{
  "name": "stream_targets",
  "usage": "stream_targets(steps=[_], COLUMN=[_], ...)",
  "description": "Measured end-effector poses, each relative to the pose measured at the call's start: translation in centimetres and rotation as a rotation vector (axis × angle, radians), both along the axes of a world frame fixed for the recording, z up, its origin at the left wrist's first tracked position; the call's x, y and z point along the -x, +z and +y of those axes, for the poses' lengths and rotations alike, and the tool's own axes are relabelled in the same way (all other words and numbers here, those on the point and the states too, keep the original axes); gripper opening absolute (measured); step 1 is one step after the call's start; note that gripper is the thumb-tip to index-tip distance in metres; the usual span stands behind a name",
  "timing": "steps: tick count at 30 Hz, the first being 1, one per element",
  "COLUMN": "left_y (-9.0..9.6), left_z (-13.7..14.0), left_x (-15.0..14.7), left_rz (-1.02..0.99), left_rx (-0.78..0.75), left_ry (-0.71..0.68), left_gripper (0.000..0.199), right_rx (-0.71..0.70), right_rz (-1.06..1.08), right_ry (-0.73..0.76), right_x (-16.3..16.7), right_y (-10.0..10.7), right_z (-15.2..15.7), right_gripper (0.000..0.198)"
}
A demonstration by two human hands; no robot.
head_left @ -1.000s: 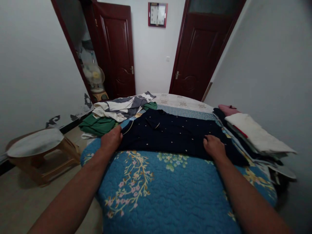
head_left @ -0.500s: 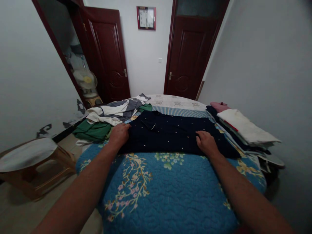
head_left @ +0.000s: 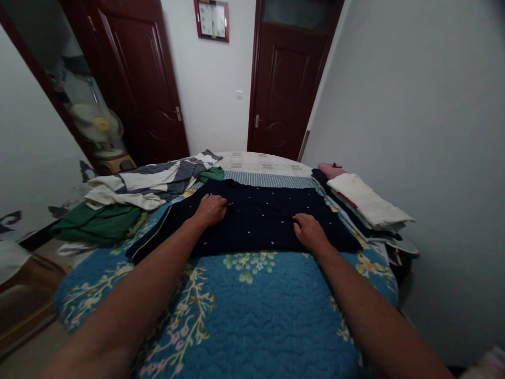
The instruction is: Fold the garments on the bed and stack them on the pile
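A navy garment with small pale dots, which looks like a shirt [head_left: 256, 226], lies spread sideways across the bed. My left hand [head_left: 213, 209] is closed on its left part, at a small pale-edged piece like a sleeve end. The fingertips' exact hold is partly hidden. Toward the garment's right side, my right hand [head_left: 310, 231] has its fingers curled down on the cloth, thumb close to them. A pale trim line runs along the garment's left end, beside my left forearm.
The blue floral quilt [head_left: 268, 310] covers the bed. Left lie a striped grey-and-white cloth [head_left: 158, 181] and green cloth [head_left: 98, 223]. Folded clothes [head_left: 369, 200] are stacked on the right. A stool [head_left: 35, 279] stands at left, a fan [head_left: 100, 126] behind it.
My left hand has moved right across the garment from its left end, baring the pale trim there. My right hand stays at about the same place on the cloth. The view has swung right.
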State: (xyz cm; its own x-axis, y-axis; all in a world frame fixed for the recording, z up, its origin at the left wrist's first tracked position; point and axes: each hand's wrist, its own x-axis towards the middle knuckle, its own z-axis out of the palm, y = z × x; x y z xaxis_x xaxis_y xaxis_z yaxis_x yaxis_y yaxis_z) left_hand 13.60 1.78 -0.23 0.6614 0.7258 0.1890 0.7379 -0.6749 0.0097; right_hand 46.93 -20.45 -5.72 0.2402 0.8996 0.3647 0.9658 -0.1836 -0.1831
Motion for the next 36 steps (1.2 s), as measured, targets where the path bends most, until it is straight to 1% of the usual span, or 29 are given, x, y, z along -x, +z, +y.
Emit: stream_targets(steps=[4, 8, 11, 13, 14, 16, 18, 20, 22, 23, 25, 28, 30, 34, 36], left_y=[0.6, 0.1, -0.7, -1.1, -1.2, -1.1, -0.9, -0.8, -0.9, -1.0, -1.4, -2.2, -2.5, -2.7, -2.7], left_z=[1.8, 3.0, 2.8, 2.4, 2.3, 2.2, 2.3, 2.3, 2.0, 1.7, 0.9, -0.3, -0.8, -0.7, -0.5], left_x=[-1.4, -2.5, -3.1, -3.0, -2.8, -2.1, -1.0, 0.4, 1.7, 2.3, 3.0, 3.4, 3.3, 3.1, 3.2], left_rz=[0.003, 0.024, 0.016, -0.006, -0.016, -0.039, -0.082, -0.130, -0.153, -0.150, -0.131, -0.087, -0.071, -0.073, -0.071], left_rx=[0.057, 0.125, 0.092, 0.044, 0.032, 0.053, 0.056, -0.031, -0.135, -0.156, -0.133, -0.078, -0.068, -0.066, -0.058], left_ry=[0.068, 0.100, 0.141, 0.217, 0.270, 0.366, 0.413, 0.402, 0.363, 0.346, 0.337, 0.379, 0.405, 0.435, 0.440], left_gripper=[0.043, 0.042, 0.047, 0.053, 0.058, 0.066, 0.068, 0.066, 0.063, 0.062, 0.064, 0.069, 0.068, 0.068, 0.068], right_rx=[0.021, 0.055, 0.077, 0.086, 0.091, 0.100, 0.107, 0.114, 0.119, 0.122, 0.136, 0.194, 0.250, 0.375, 0.412], right_rz=[0.021, 0.025, 0.027, 0.028, 0.029, 0.033, 0.037, 0.039, 0.041, 0.042, 0.045, 0.059, 0.080, 0.121, 0.134], right_ry=[0.005, 0.017, 0.027, 0.031, 0.032, 0.035, 0.034, 0.026, 0.013, 0.010, 0.010, -0.004, -0.031, -0.060, -0.079], right_x=[0.2, 0.1, 0.0, -0.1, -0.1, -0.2, -0.2, -0.3, -0.4, -0.4, -0.5, -0.5, -0.7, -1.7, -2.5], right_y=[0.2, 0.0, 0.0, 0.0, 0.0, 0.0, 0.1, 0.1, 0.1, 0.1, 0.3, 0.9, 1.4, 2.4, 2.7], right_z=[0.1, 0.3, 0.3, 0.3, 0.3, 0.2, 0.3, 0.4, 0.5, 0.6, 0.9, 1.6, 2.5, 5.1, 6.7], right_gripper=[0.042, 0.047, 0.048, 0.048, 0.048, 0.047, 0.047, 0.046, 0.045, 0.045, 0.046, 0.048, 0.051, 0.058, 0.061])
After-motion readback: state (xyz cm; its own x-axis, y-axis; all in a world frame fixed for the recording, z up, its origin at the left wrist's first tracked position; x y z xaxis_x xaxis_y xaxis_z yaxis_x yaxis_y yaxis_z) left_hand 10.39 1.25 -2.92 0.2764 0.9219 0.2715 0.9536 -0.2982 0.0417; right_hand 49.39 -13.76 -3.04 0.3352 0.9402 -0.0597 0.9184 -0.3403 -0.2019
